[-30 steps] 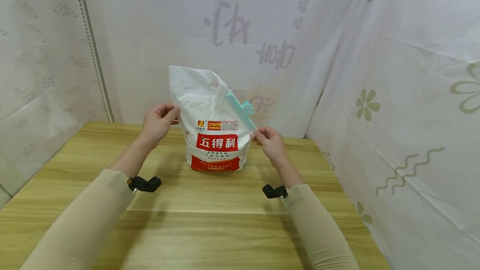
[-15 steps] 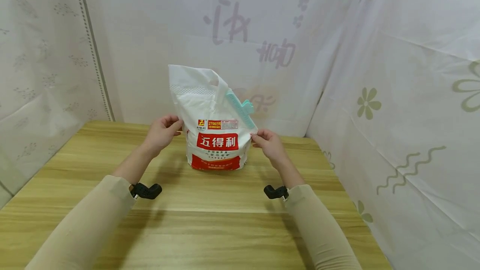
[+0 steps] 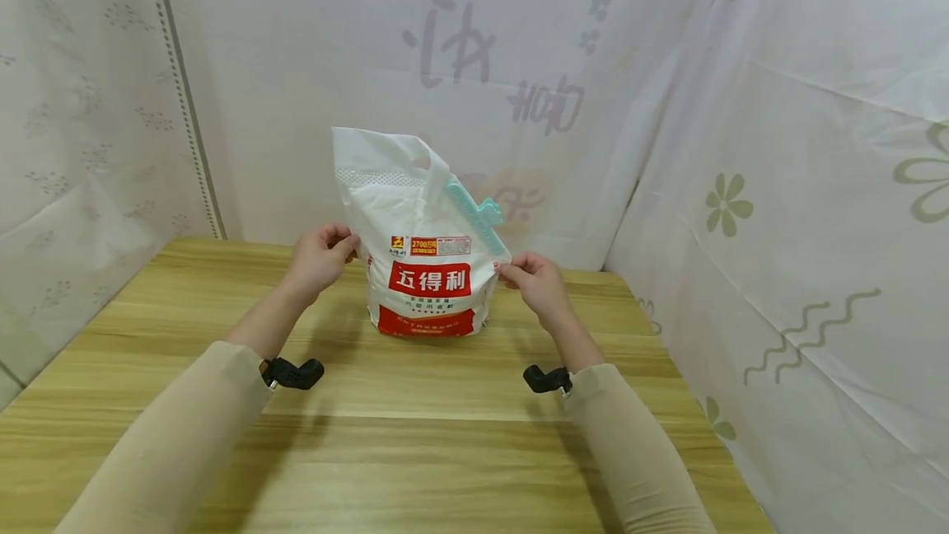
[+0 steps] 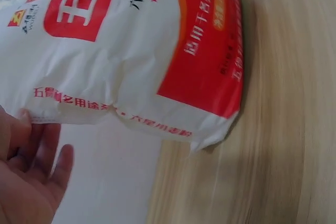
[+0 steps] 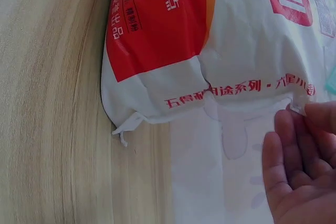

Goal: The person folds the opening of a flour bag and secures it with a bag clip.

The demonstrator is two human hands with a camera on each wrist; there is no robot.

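- White plastic flour bag with red label [image 3: 426, 270] stands upright at the back middle of the wooden bench [image 3: 415, 402], a teal plastic sealing clip [image 3: 474, 217] on its folded top corner; left hand [image 3: 319, 258] and right hand [image 3: 537, 283] pinch its side seams.
- Left wrist: left grip fingers [image 4: 50, 153] touch the bag edge.
- Right wrist: right grip fingertips [image 5: 315, 116] pinch the seam corner.
- Step, judged: steadying the clipped bag; any next move calls for an even two-sided hold.

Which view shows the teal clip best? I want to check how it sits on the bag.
The head view: the teal clip slants across the bag top's right side. Both wrist views catch only a sliver at the frame edge.
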